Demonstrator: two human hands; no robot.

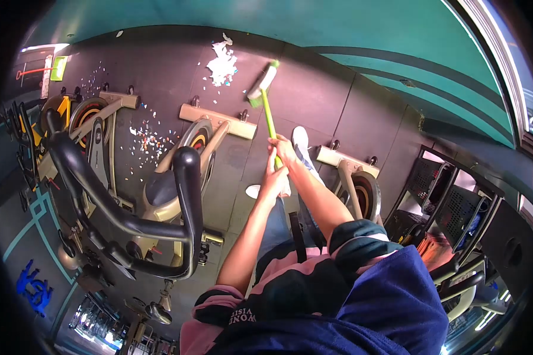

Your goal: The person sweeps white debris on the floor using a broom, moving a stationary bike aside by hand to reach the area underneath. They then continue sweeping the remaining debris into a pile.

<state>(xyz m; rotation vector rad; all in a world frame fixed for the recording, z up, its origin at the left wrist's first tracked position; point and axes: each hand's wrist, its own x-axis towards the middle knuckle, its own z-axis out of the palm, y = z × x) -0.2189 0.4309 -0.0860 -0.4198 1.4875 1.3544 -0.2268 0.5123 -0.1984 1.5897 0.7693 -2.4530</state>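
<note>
Both of my hands grip the lime-green handle of a broom [269, 115]. My right hand [285, 152] wraps round the handle farther from my body. My left hand [273, 178] is closed just below it, nearer the handle's end. The white and green broom head [263, 81] is on the dark floor, to the right of a pile of white scraps [222, 66] and apart from it. More small coloured scraps [150, 142] lie scattered to the left, between the exercise bikes.
An exercise bike [186, 225] with black handlebars stands close on my left, with others beyond it. Another bike's base [347, 161] is on my right. A green dustpan [58, 68] is at far left. The teal wall [385, 35] edges the floor ahead. Black racks [450, 195] stand at right.
</note>
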